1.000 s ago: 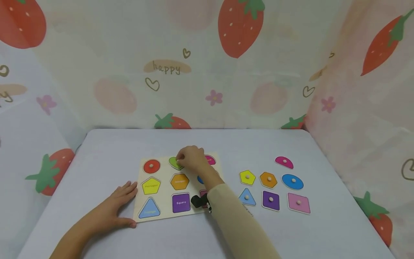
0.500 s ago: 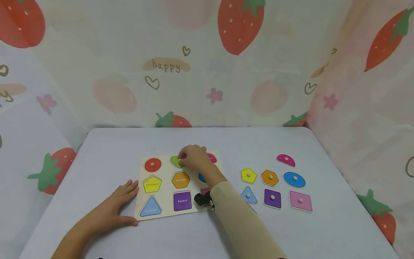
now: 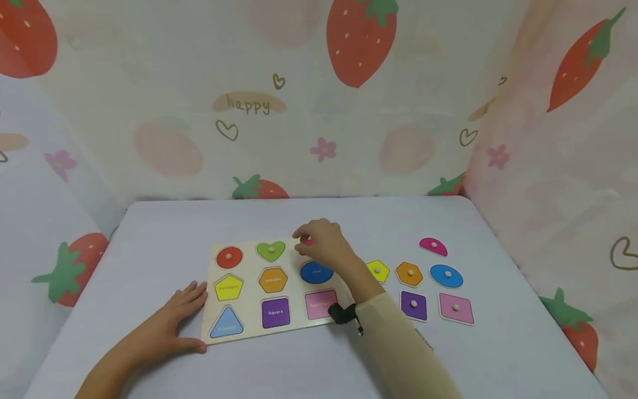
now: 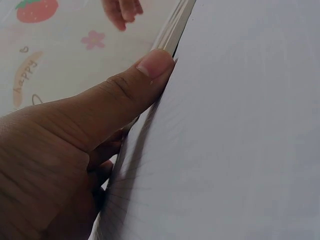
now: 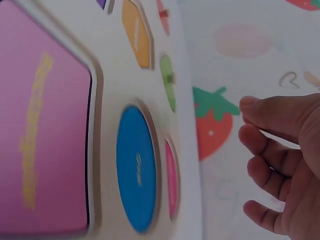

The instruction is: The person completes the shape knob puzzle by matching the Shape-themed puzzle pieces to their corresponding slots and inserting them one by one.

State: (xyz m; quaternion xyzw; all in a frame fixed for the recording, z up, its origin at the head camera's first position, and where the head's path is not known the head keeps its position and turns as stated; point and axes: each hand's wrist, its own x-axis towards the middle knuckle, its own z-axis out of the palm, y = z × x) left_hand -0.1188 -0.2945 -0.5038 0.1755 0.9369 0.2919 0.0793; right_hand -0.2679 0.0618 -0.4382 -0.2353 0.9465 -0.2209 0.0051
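Head view, left hand lay spread at the puzzle board edge, right hand kinda hovered empty and loose near the green heart.

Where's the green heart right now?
In the head view, the green heart is in the far row of the board, with the red circle to its left, the right hand to its right and the orange hexagon slot nearer the camera.

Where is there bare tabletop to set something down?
Bare white table shows beyond the left hand, left of the puzzle board, and in front of the board, between left forearm and right sleeve. It's crowded right of the board, among loose knobbed pieces.
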